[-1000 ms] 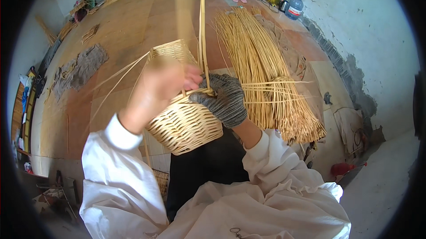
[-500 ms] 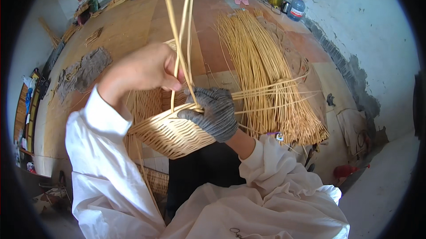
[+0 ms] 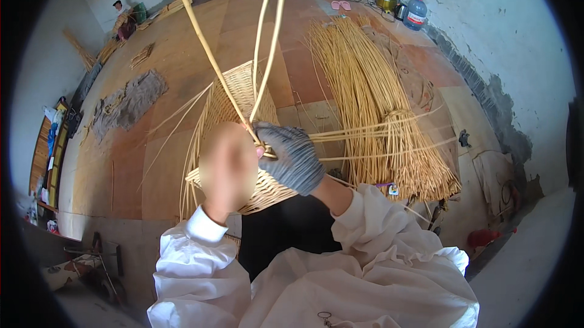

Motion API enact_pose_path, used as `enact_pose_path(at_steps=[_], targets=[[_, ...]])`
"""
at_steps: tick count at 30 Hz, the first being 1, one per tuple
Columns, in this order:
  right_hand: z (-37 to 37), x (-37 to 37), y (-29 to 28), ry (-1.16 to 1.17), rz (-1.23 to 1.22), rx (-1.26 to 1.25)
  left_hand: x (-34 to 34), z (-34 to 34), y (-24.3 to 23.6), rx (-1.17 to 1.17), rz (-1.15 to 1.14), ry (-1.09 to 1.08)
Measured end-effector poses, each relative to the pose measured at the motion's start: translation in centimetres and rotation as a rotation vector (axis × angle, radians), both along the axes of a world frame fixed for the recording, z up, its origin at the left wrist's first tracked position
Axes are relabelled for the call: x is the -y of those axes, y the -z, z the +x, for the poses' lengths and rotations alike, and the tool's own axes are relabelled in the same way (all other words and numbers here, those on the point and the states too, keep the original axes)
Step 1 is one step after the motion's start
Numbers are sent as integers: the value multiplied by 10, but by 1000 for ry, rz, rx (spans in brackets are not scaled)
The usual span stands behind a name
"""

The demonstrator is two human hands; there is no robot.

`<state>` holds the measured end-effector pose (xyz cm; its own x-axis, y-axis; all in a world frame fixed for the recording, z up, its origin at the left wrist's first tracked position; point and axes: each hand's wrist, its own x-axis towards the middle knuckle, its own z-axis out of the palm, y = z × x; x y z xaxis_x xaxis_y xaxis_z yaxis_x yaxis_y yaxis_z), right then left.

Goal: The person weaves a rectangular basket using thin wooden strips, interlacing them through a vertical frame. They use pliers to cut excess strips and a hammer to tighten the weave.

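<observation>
A partly woven wicker basket (image 3: 272,195) rests over my lap, its far wall rising beyond my hands. My right hand (image 3: 291,159), in a grey knitted glove, grips the rim at its near corner. My bare left hand (image 3: 228,160) is against the same rim, just left of the glove. A blur covers most of it; one fingertip shows beside the glove, but its grip is hidden. From between the hands a thick willow rod (image 3: 204,39) slants up to the left. Two thinner willow rods (image 3: 272,48) stand up beside it. Other rod ends stick out left and right.
A large tied bundle of willow rods (image 3: 371,106) lies on the floor to the right. Grey cloth (image 3: 131,100) lies to the left. A person (image 3: 124,20) sits at the far left. Pink slippers (image 3: 340,5) and a water jug (image 3: 415,14) are at the back right.
My left hand has come down and toward me, from above the rim to the corner beside the glove. The thick rod now leans further left, and the basket's far wall shows more.
</observation>
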<state>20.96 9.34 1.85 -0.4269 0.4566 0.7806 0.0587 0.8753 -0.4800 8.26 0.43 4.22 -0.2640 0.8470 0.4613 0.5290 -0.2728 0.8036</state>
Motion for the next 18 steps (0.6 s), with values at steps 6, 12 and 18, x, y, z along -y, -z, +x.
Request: enact_pose_path(at_steps=[6, 12, 18], targets=[[42, -58, 3, -458, -720, -200, 9, 18, -13, -564, 58, -185], [72, -49, -4, -18, 163, 405, 7, 18, 8, 171, 91, -145], [70, 6, -4, -347, -188, 9, 5, 15, -18, -246, -37, -192]])
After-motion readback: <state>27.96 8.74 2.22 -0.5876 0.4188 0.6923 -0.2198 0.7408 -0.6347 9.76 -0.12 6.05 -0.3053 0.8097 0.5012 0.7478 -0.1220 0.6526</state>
